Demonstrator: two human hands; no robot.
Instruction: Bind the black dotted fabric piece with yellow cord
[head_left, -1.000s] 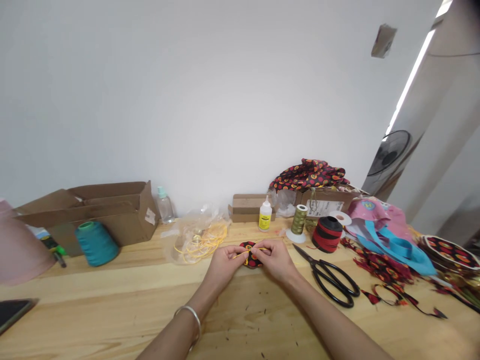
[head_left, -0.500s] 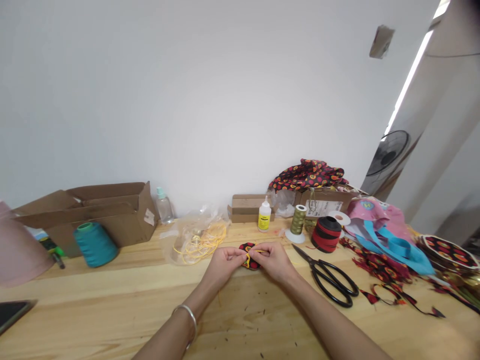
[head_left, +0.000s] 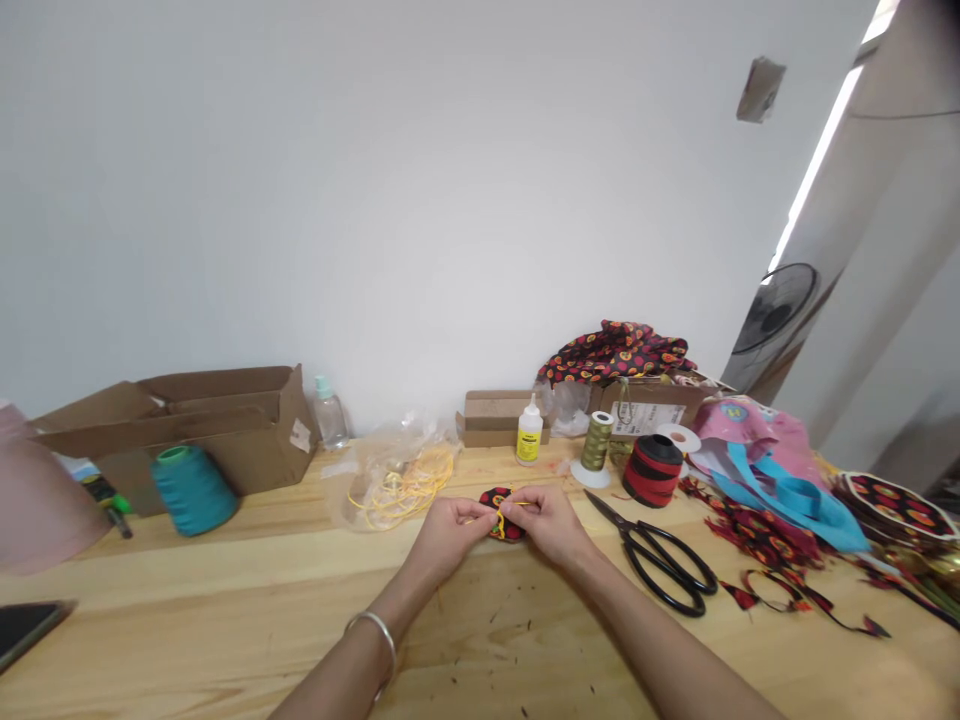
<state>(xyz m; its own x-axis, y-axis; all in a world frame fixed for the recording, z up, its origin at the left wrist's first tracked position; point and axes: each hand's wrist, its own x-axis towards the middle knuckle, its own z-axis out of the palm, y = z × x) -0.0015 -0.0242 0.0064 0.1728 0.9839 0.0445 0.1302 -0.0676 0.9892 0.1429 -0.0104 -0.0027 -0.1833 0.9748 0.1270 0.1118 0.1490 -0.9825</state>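
Observation:
Between my two hands, low over the wooden table (head_left: 247, 610), is a small dark fabric piece (head_left: 495, 496) with a red and orange print. A yellow cord (head_left: 501, 522) runs across its front. My left hand (head_left: 451, 530) pinches the cord between thumb and forefinger at the piece's left side. From the right, my right hand (head_left: 551, 520) is closed in a pinch on the same cord, its fingers partly covering the fabric. The fingertips of both hands are close together, and the cord's ends are hard to make out.
Black scissors (head_left: 664, 560) lie right of my hands. Behind stand a glue bottle (head_left: 529, 435), an olive thread spool (head_left: 598, 442) and a red-black spool (head_left: 652, 470). Leftward are a bag of yellow cord (head_left: 397, 490), a teal thread cone (head_left: 193, 492) and a cardboard box (head_left: 225, 440).
Both hands stay at nearly the same spot, pinching the yellow cord. The fingertips have shifted slightly, and the yellow strand by my right fingers shows less length.

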